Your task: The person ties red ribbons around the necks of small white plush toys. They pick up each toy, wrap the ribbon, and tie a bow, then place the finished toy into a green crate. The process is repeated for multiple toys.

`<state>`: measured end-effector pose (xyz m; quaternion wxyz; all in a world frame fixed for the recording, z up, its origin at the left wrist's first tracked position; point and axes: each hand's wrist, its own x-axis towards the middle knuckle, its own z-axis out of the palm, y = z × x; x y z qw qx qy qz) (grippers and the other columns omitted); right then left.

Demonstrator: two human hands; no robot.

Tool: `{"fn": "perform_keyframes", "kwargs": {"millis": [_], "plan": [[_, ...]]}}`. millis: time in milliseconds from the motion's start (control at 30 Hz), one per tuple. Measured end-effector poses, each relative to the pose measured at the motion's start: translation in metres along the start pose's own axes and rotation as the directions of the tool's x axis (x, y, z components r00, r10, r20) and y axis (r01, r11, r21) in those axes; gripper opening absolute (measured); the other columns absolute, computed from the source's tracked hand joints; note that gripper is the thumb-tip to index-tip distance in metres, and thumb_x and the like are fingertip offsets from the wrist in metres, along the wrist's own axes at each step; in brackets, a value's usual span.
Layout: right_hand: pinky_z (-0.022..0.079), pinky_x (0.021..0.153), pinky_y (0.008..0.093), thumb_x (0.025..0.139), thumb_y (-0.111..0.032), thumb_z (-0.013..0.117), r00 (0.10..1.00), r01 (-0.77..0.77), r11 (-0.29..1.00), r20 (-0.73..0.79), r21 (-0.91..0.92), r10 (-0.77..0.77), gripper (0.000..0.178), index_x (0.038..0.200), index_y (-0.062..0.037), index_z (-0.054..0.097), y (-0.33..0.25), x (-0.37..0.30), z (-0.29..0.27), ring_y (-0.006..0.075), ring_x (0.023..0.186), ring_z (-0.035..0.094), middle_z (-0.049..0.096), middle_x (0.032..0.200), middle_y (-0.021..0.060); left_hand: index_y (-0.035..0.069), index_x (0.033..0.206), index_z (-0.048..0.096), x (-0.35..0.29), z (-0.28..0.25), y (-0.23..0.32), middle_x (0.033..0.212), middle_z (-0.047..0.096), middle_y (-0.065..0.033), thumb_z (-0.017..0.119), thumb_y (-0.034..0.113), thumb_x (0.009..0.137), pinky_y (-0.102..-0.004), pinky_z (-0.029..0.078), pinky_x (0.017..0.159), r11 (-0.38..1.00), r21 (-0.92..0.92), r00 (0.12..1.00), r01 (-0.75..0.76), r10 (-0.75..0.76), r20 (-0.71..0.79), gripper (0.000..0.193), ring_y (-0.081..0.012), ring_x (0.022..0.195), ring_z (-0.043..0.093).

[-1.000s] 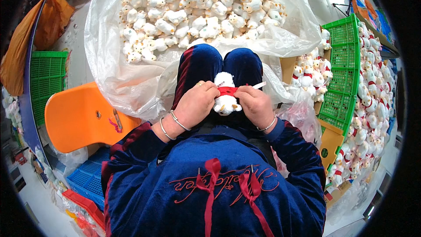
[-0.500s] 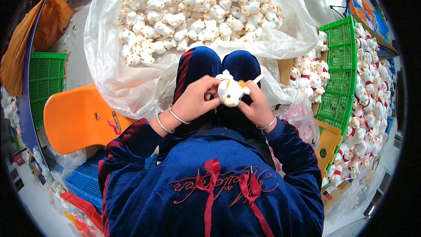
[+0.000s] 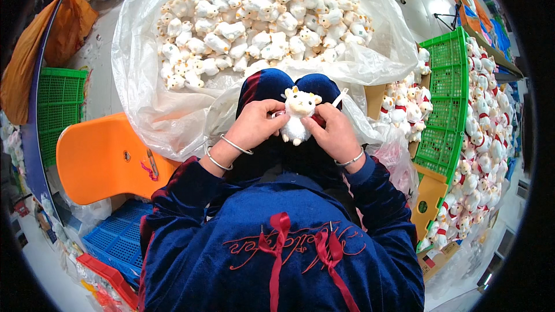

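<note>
A small white plush animal (image 3: 297, 128) with tan horns and ears stands upright over my lap, its face toward me. My left hand (image 3: 261, 124) is closed at its left side, thumb and fingers pinched by the neck, where a small pinkish bit shows at the fingertips. On the other side my right hand (image 3: 335, 134) is closed too, its thumb pressed against the toy's body. A thin white strip (image 3: 340, 97) sticks up beyond the right fingers; what it belongs to is hidden. A bit of dark red shows between the toy and my right fingers.
Beyond my knees, a large clear plastic bag (image 3: 139, 52) lies spread open, heaped with similar plush toys (image 3: 248, 23). At right stand a green crate (image 3: 442, 104) and many toys with red neckbands (image 3: 483, 138). An orange chair (image 3: 98, 162) and a blue crate (image 3: 118, 234) are at left.
The plush toy has turned from tipped forward to upright, so its face and belly now show. Both hands stay at its sides. The right fingers have shifted slightly.
</note>
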<state>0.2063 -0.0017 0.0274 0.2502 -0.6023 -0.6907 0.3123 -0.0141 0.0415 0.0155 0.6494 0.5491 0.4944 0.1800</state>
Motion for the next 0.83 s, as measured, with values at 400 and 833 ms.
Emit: {"fn": "perform_keyframes", "kwargs": {"millis": [400,833], "plan": [[0.053,0.068,0.0383,0.082,-0.034,0.082,0.983,-0.182,0.962,0.066,0.205,0.172,0.040,0.087,0.0018,0.066,-0.004,0.002,0.001,0.0306,0.072,0.067,0.067,0.079,0.0168,-0.001,0.091,0.069,-0.004,0.016,-0.013,0.076,0.066,-0.0051,0.072,0.011,0.089,-0.0249,0.047,0.058,0.977,0.045,0.929,-0.208,0.212,-0.304,0.012,-0.0078,0.061,0.057],[0.054,0.063,0.0438,0.079,-0.039,0.085,0.945,-0.312,0.949,0.087,-0.048,0.315,0.046,0.087,0.0029,0.068,-0.010,0.009,-0.011,0.0384,0.069,0.070,0.068,0.074,0.0245,0.004,0.096,0.069,-0.007,0.030,-0.014,0.090,0.070,-0.0036,0.068,0.009,0.095,-0.0243,0.051,0.060,0.964,-0.095,0.907,-0.248,0.197,-0.372,0.005,-0.0093,0.067,0.066]]}}
